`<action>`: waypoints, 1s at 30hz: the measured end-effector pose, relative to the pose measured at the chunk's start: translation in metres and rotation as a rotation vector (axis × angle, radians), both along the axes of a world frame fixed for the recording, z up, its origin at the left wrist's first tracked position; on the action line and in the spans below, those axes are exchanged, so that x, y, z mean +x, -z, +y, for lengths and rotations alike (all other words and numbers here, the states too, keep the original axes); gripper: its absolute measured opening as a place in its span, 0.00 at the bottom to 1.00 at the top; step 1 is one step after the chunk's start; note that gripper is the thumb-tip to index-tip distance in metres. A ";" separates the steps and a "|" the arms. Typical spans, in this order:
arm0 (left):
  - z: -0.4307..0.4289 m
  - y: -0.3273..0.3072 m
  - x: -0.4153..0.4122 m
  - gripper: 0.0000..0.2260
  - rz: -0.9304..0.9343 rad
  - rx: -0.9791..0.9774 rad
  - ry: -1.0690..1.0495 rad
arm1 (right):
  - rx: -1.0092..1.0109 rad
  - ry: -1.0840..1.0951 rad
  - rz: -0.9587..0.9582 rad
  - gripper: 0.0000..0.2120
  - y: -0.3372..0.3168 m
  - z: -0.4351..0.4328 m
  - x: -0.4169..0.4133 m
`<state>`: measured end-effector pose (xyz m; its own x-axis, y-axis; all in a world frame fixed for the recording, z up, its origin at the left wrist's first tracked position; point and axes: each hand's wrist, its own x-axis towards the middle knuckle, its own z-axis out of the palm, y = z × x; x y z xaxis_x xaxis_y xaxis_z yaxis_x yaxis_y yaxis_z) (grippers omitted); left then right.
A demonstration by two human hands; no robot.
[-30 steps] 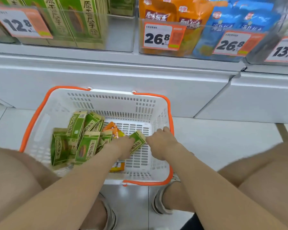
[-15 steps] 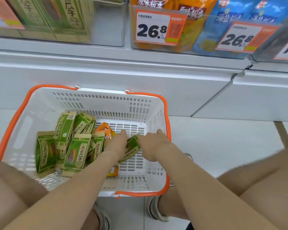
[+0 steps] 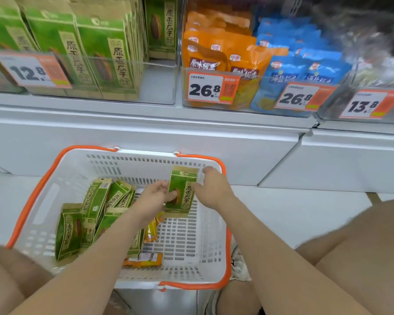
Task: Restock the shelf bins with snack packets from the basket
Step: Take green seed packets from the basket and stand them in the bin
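Orange price tags [image 3: 213,88] front the bins above a white tiled floor [image 3: 282,214].

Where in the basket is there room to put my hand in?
Bare grid floor shows in the basket on its right side, between the orange packets and the right wall. The left side is crowded with green packets. Both hands hold one green packet above the middle.
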<state>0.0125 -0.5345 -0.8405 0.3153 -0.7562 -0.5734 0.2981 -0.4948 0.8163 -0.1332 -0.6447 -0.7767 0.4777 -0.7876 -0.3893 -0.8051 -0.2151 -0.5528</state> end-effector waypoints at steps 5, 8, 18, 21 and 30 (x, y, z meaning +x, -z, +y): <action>-0.010 -0.053 -0.006 0.14 0.053 -0.148 -0.123 | 0.117 0.032 -0.369 0.08 -0.019 0.005 -0.001; -0.005 -0.077 -0.008 0.20 -0.017 -0.215 -0.172 | 0.089 0.058 -0.455 0.09 -0.031 0.011 0.004; -0.006 -0.136 0.002 0.19 -0.244 -0.326 -0.332 | 0.080 0.043 -0.589 0.08 -0.091 0.014 0.023; -0.017 -0.165 0.004 0.18 -0.544 -0.389 -0.321 | -0.109 -0.041 -0.600 0.25 -0.129 0.010 0.032; -0.038 -0.251 0.038 0.17 -1.063 -0.578 -0.207 | -0.556 -0.258 -0.464 0.13 -0.233 -0.014 0.055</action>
<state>0.0501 -0.5728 -0.5897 0.5657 -0.6943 0.4450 -0.6198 -0.0020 0.7847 -0.0786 -0.6586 -0.5441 0.6907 -0.6502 0.3165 -0.4035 -0.7098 -0.5774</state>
